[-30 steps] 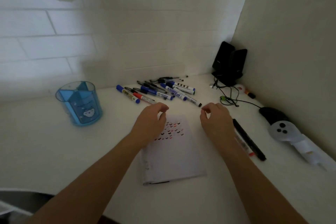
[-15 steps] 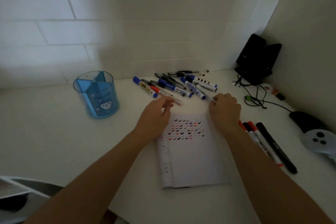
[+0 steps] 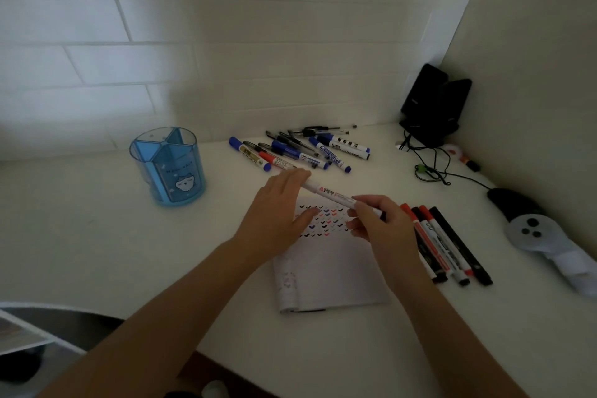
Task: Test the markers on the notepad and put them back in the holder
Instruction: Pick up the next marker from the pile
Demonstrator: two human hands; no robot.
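White desk [image 3: 97, 236] in a tiled corner (dim), left hand [image 3: 277, 207] and right hand [image 3: 378, 223] gripping one marker [image 3: 329, 193] above notepad [image 3: 336, 275].

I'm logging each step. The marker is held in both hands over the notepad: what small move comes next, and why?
Probably pull the hands apart to uncap it: the left hand and right hand each hold one end of the white marker above the notepad.

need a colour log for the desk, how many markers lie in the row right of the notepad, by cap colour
red-capped markers: 2
black-capped markers: 2
total: 4
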